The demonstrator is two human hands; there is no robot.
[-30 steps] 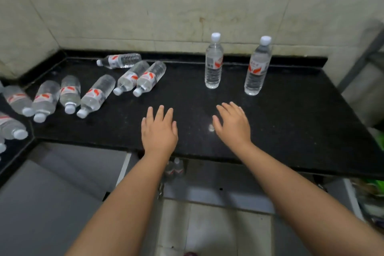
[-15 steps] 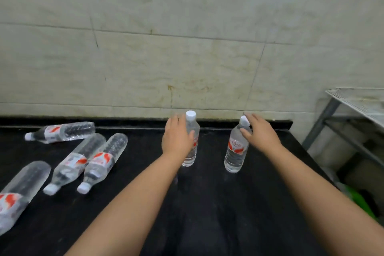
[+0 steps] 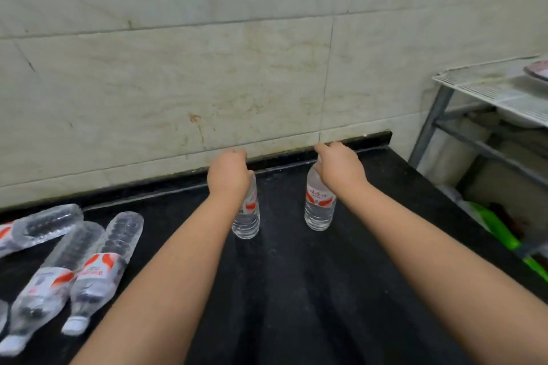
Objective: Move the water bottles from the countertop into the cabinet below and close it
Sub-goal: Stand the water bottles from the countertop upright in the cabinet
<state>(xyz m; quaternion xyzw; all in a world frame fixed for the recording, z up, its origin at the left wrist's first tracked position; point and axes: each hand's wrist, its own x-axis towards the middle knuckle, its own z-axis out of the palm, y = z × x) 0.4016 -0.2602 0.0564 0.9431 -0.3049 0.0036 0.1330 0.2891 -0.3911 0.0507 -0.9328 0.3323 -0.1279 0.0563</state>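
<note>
While spare bottles (image 3: 89, 270) lie flat at left, each hand's grip wraps an upright bottle's neck from above: left hand (image 3: 228, 176) on the left bottle (image 3: 247, 216), right hand (image 3: 341, 169) on the right bottle (image 3: 320, 207) (both standing far on the bench (image 3: 296, 290)).

A grey metal rack with a white wire shelf (image 3: 501, 95) is standing right of the counter, against stained cream wall tiles (image 3: 184, 83) (something bright green (image 3: 495, 225) lying beneath).

Two upright bottles, the left bottle (image 3: 246, 216) and the right bottle (image 3: 319, 207), stand far on the worktop (image 3: 296, 290) near the wall (image 3: 207, 68); lying bottles (image 3: 98, 270) sit left, a rack (image 3: 489, 98) right.
</note>
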